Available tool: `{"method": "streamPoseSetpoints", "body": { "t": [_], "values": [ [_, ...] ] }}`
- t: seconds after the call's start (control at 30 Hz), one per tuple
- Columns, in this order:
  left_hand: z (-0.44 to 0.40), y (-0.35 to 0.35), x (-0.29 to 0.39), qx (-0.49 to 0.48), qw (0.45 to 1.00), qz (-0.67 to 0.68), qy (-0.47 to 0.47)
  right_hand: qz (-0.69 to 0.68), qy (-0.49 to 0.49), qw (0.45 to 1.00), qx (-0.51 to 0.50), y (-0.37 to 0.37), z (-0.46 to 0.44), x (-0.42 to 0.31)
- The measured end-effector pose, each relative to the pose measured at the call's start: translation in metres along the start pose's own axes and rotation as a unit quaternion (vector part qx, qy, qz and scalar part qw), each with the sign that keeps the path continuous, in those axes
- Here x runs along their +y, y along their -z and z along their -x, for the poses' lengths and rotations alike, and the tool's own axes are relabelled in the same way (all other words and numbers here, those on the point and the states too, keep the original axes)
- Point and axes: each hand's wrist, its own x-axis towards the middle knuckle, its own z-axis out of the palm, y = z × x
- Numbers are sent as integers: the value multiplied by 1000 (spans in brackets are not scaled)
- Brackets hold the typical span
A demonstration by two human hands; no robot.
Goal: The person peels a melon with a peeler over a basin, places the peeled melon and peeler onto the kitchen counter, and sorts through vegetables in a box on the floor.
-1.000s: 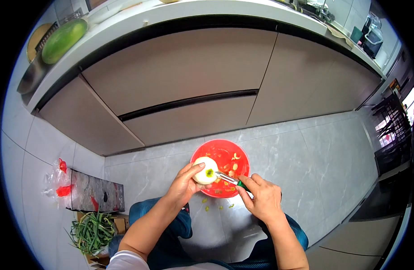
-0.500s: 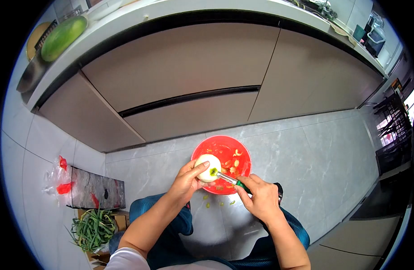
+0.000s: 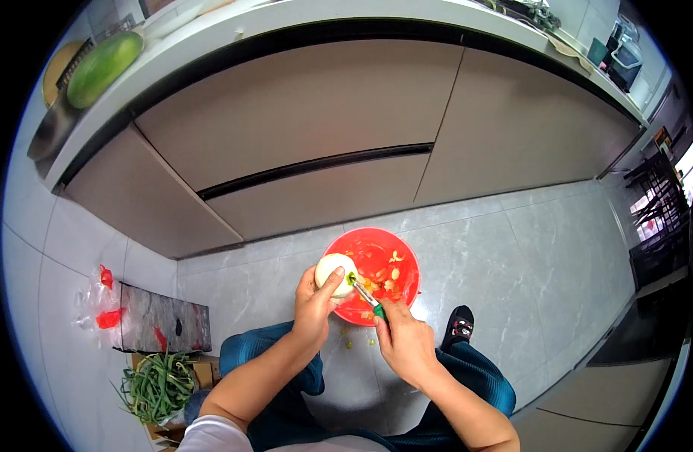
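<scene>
My left hand [image 3: 315, 305] is wrapped round a pale, mostly peeled round fruit or vegetable [image 3: 332, 271], whose exact kind I cannot tell. A small green patch shows at its right end. In my right hand [image 3: 408, 343] is a peeler [image 3: 367, 294] with a green handle and a metal head. The peeler's tip meets the green patch. Both hands are over the near left part of a red basin [image 3: 414, 290], which holds yellowish peelings [image 3: 391, 285].
Bits of peel [image 3: 348, 343] lie on the grey tiled floor [image 3: 542, 248]. Cabinets [image 3: 309, 105] stand ahead under a counter with a large green melon [image 3: 105, 69]. At left are a box [image 3: 166, 320] and green onions [image 3: 156, 388]. My right shoe [image 3: 460, 325] is beside the basin.
My right hand and the peeler have shifted left and slightly down, and the peeler points more steeply. The pale round piece has moved a little left. My right shoe shows more fully.
</scene>
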Motion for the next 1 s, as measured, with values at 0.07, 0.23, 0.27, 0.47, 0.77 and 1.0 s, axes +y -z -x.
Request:
{"method": "streamPoseSetpoints", "body": {
  "t": [0.07,0.23,0.27,0.47,0.77,1.0],
  "values": [
    [1,-2,-3,11,1000,1,-17,-36,-4,999,-7,-5,2,0],
    [0,-2,-16,32,993,-21,-111,-70,-17,997,-14,-8,2,-4],
    [0,-1,-19,31,993,-21,-111,-76,-18,997,-13,-9,3,-4],
    [2,-2,-18,8,988,-59,-143,-79,-29,996,-8,-1,-2,5],
    [-2,16,27,-140,989,29,21,-72,52,995,35,52,-18,24],
    [-1,18,38,-267,960,31,75,-1,90,995,39,68,-15,26]
  ]
}}
